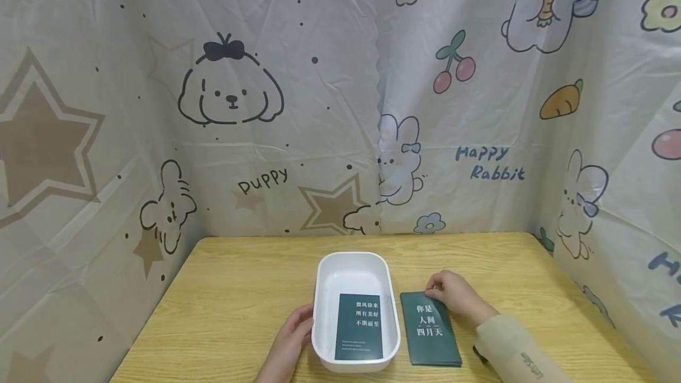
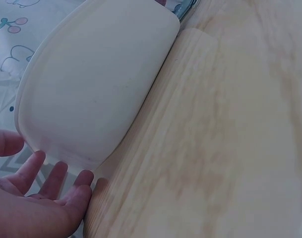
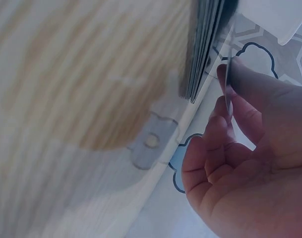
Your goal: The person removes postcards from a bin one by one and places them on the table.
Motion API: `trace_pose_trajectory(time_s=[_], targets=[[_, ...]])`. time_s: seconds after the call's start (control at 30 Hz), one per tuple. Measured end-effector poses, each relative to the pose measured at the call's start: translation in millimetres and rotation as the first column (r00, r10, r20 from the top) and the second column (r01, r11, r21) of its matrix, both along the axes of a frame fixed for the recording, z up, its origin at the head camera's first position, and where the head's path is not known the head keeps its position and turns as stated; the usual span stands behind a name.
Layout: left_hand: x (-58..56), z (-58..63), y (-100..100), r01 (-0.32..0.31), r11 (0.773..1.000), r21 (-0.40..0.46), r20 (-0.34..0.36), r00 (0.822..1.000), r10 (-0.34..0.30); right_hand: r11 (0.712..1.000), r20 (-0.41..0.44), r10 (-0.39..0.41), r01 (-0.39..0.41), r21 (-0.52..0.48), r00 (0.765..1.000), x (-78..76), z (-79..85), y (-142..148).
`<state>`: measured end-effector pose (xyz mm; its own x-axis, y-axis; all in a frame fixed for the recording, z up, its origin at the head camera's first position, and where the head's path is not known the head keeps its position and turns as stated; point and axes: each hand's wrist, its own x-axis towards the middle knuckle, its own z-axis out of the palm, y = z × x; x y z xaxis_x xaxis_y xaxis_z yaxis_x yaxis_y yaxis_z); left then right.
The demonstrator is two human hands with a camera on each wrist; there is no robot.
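A white plastic bin (image 1: 355, 365) stands on the table, with a dark green card (image 1: 359, 336) printed with white characters lying in it. My left hand (image 1: 289, 338) is at the bin's left side. In the left wrist view, the fingertips (image 2: 59, 168) touch the outside of its wall, loosely bent. Right of the bin lies a stack of green cards (image 1: 433, 336). My right hand (image 1: 452, 294) pinches the top card at its far edge. Seen from the right wrist, that card (image 3: 228, 94) stands edge-on between thumb and fingers, lifted apart from the stack (image 3: 203, 54).
The wooden table (image 1: 234, 288) has light grain and rounded far corners. Around its back and sides hangs a pale curtain (image 1: 330, 75) with cartoon puppies, rabbits and stars. A dark object (image 1: 480, 354) shows under the right sleeve (image 1: 513, 341).
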<state>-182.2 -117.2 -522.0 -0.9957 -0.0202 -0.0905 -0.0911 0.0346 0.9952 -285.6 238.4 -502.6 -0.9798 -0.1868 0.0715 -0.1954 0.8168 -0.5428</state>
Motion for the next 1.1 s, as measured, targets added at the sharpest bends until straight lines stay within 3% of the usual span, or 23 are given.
trace_pose_trajectory(time_s=[0.73,1.1], targets=[[0.6,0.5,0.9,-0.003,1.000,-0.002,-0.006,1.000,0.003,0.998,-0.006,-0.009,0.010,0.067,1.000,-6.7,-10.1,2.5],[0.1,-0.4,1.3,-0.010,1.000,0.016,-0.028,1.000,0.010,0.997,-0.027,0.002,0.000,0.075,1.000,-3.0,-8.1,2.2]])
